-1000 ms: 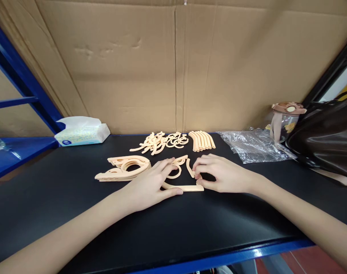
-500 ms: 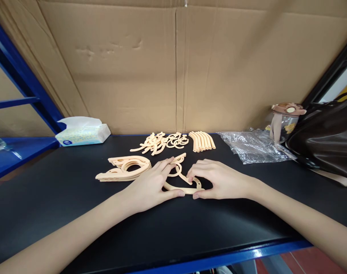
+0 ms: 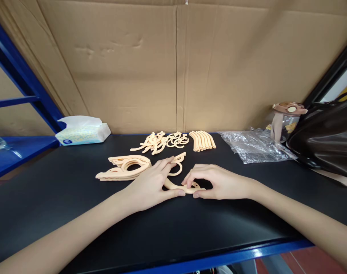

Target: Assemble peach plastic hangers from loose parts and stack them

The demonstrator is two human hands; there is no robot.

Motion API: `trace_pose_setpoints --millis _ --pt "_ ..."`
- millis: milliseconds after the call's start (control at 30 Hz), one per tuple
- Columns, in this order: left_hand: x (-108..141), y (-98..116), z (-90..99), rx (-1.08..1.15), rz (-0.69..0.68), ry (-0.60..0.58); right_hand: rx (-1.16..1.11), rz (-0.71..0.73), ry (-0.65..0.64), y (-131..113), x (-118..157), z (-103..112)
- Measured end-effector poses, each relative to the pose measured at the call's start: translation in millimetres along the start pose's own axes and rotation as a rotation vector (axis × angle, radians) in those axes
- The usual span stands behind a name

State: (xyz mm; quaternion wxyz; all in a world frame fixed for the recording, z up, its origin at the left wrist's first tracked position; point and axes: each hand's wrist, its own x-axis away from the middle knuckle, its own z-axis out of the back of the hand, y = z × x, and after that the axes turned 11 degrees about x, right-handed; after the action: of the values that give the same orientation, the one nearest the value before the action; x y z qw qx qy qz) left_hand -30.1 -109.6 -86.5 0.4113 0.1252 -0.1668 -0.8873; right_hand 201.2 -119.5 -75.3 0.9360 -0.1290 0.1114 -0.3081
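A beige plastic folding hanger (image 3: 176, 186) lies on the black tabletop between my two hands, with its ring-shaped middle part toward the back. My left hand (image 3: 150, 184) rests over its left side, fingers on the upper arm and thumb along the near edge. At the right end, my right hand (image 3: 211, 180) pinches the hanger, its fingertips on the slim inner piece and its thumb at the near edge. Part of the hanger is hidden under my fingers. Left of my left hand sits a stack of folded hangers (image 3: 119, 175), close to my knuckles.
Behind my hands lie a heap of loose curved hanger parts (image 3: 154, 142), hook pieces (image 3: 177, 140) and a row of curved arms (image 3: 202, 140). A tissue pack (image 3: 83, 131) stands back left. Clear plastic bag (image 3: 256, 146), bottle (image 3: 286, 121) and dark bag (image 3: 327, 133) are on the right.
My right fingers have drawn the slim inner piece toward me, from slanting across the hanger down against its near arm. The left hand has stayed in place.
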Motion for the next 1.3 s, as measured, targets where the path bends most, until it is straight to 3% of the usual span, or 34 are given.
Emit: trace_pose_setpoints --millis 900,1300 --pt "0.4 -1.1 -2.9 0.076 -0.053 0.045 0.2 -0.137 0.148 22.8 0.3 -1.6" --pt "0.2 3.5 -0.2 0.092 -0.081 0.018 0.23 -0.094 0.181 25.3 -1.2 -5.3"
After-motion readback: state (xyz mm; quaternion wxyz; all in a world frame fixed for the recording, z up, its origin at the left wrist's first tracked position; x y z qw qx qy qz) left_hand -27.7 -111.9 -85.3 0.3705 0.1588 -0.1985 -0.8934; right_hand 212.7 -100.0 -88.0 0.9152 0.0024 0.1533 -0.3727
